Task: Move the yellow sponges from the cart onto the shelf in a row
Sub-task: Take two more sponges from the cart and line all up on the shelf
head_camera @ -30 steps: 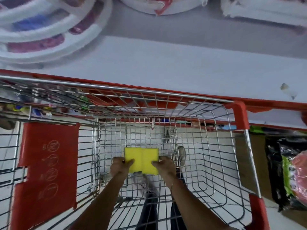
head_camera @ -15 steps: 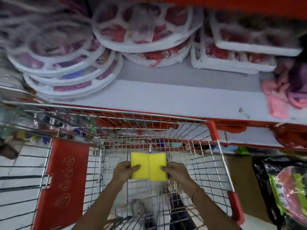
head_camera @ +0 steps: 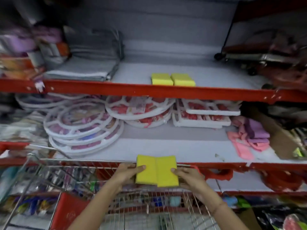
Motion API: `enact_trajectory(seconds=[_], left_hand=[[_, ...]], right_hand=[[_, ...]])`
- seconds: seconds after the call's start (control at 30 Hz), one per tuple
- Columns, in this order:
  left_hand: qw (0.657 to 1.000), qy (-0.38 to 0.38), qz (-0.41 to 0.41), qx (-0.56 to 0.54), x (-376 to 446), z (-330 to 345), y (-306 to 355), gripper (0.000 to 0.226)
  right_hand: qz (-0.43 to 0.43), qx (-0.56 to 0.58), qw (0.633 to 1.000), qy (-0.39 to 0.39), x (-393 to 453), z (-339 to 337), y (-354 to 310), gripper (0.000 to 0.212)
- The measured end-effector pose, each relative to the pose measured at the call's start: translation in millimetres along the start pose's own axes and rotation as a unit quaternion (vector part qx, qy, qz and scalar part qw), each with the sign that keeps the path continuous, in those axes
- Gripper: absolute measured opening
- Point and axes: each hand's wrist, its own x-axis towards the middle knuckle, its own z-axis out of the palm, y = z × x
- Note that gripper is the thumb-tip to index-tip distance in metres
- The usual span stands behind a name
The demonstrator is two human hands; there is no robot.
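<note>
Yellow sponges (head_camera: 157, 170) between both hands (head_camera: 187, 177), above cart rim (head_camera: 83, 161).

Two yellow sponges held side by side, edges touching: left sponge (head_camera: 146, 170) pinched by the left hand (head_camera: 126, 174), thumb on top; right sponge (head_camera: 167, 171) pinched by the right hand (head_camera: 186, 177), thumb likewise on top. Both raised above the wire cart (head_camera: 93, 176), in front of the red edge of the lower shelf (head_camera: 182, 150). On the upper shelf (head_camera: 132, 90), two more yellow sponges (head_camera: 172, 79) lying close together near its front edge, grey folded cloths (head_camera: 86, 63) to their left. On the lower shelf, stacked white round trays (head_camera: 83, 127) at left, pink and purple cloths (head_camera: 249, 140) at right, all somewhat blurred
</note>
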Motion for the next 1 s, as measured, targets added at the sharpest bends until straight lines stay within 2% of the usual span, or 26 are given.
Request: enact_trajectory(seconds=[0.1, 0.23, 0.4, 0.6, 0.8, 1.0], left_hand=[[1.0, -0.004, 0.023, 0.005, -7, -2, 44, 0.045], [0.997, -0.029, 0.064, -0.01, -17, 0, 102, 0.038], [0.994, -0.034, 0.107, -0.015, -23, 9, 165, 0.048], [0.989, -0.04, 0.14, -0.015, -24, 29, 230, 0.046], [0.985, -0.019, 0.172, -0.013, -19, 59, 285, 0.042], [0.979, 0.011, 0.201, 0.005, 6, 112, 329, 0.028]], right_hand=[[-0.041, 0.004, 0.999, -0.009, -3, -7, -40, 0.028], [-0.086, 0.016, 0.996, -0.018, -5, -19, -92, 0.027], [-0.137, 0.006, 0.99, -0.03, -8, -39, -153, 0.028], [-0.181, -0.009, 0.983, -0.034, -11, -61, -220, 0.025], [-0.196, -0.026, 0.98, -0.015, -6, -92, -276, 0.025], [-0.203, -0.049, 0.976, 0.069, 17, -133, -318, 0.035]])
